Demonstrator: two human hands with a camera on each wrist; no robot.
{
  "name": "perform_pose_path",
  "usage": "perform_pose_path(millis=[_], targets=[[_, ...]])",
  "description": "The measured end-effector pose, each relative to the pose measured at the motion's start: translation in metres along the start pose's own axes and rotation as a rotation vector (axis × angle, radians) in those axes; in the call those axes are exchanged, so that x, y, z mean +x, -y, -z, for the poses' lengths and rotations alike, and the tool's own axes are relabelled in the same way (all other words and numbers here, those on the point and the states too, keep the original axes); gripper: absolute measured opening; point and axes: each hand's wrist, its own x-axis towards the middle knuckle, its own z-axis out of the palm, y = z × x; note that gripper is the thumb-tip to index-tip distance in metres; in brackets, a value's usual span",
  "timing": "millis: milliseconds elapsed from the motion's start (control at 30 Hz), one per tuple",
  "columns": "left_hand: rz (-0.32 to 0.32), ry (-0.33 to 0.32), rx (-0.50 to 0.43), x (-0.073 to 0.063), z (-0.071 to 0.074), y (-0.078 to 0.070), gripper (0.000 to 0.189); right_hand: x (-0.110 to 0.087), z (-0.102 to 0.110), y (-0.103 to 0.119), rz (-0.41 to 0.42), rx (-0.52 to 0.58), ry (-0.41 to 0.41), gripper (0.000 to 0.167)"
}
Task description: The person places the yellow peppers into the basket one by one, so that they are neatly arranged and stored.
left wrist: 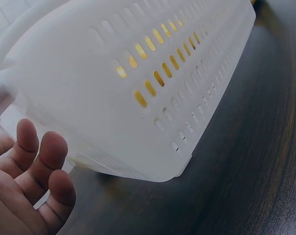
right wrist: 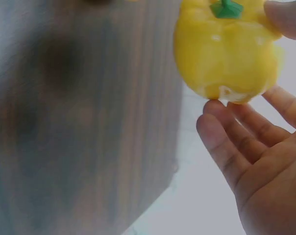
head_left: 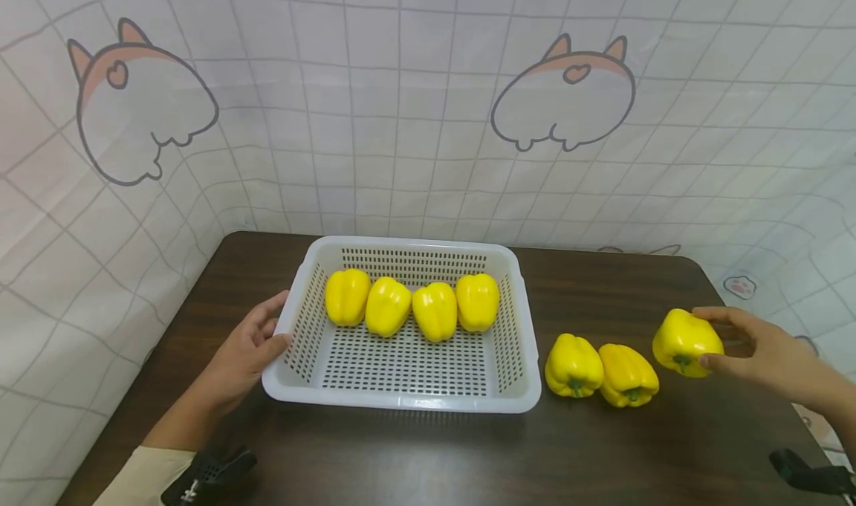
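Note:
In the head view, a white slotted plastic basket (head_left: 401,402) holds several yellow bell peppers (head_left: 435,311) in a row toward its back. My left hand (head_left: 250,346) grips its left rim, thumb on top. From the left wrist view, the other fingers (left wrist: 54,152) curl beside the basket's outer wall (left wrist: 84,98). At the far right, my right hand (head_left: 759,350) holds a yellow bell pepper (head_left: 683,342) between thumb and fingers. Its green stem (right wrist: 226,9) shows in the right wrist view. Two more yellow peppers, one (head_left: 574,365) beside another (head_left: 628,376), lie right of the basket.
Everything stands on a dark wood-grain table (head_left: 414,461). A pale grid-patterned cloth (head_left: 428,157) with cartoon animal prints hangs behind and at both sides. The table's right edge passes beneath my right hand.

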Motion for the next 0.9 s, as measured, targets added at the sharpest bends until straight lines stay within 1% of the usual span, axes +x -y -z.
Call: perform_pose_path(millis=[133, 200, 333, 433, 567, 667, 900], targets=[[-0.001, 0.003, -0.001, 0.0, 0.001, -0.001, 0.074, 0.009, 0.009, 0.014, 0.072, -0.002, -0.063, 0.071], [-0.005, 0.006, 0.001, -0.001, 0.001, -0.002, 0.074, 0.014, 0.012, 0.023, 0.097, 0.012, -0.069, 0.07], [-0.013, 0.016, 0.005, -0.002, 0.0, -0.003, 0.074, 0.026, 0.012, 0.044, 0.131, 0.038, -0.05, 0.069], [-0.006, 0.015, 0.001, -0.001, 0.001, -0.002, 0.074, 0.034, 0.009, 0.059, 0.157, 0.046, -0.032, 0.068], [-0.006, 0.014, 0.002, 0.001, 0.002, -0.001, 0.073, 0.045, 0.002, 0.078, 0.164, 0.046, -0.016, 0.067], [-0.009, 0.014, 0.006, 0.001, 0.002, 0.0, 0.073, 0.054, -0.003, 0.092, 0.167, 0.048, -0.021, 0.067], [-0.004, 0.01, -0.008, 0.0, 0.001, 0.0, 0.074, 0.073, -0.006, 0.117, 0.257, 0.024, -0.011, 0.07]])
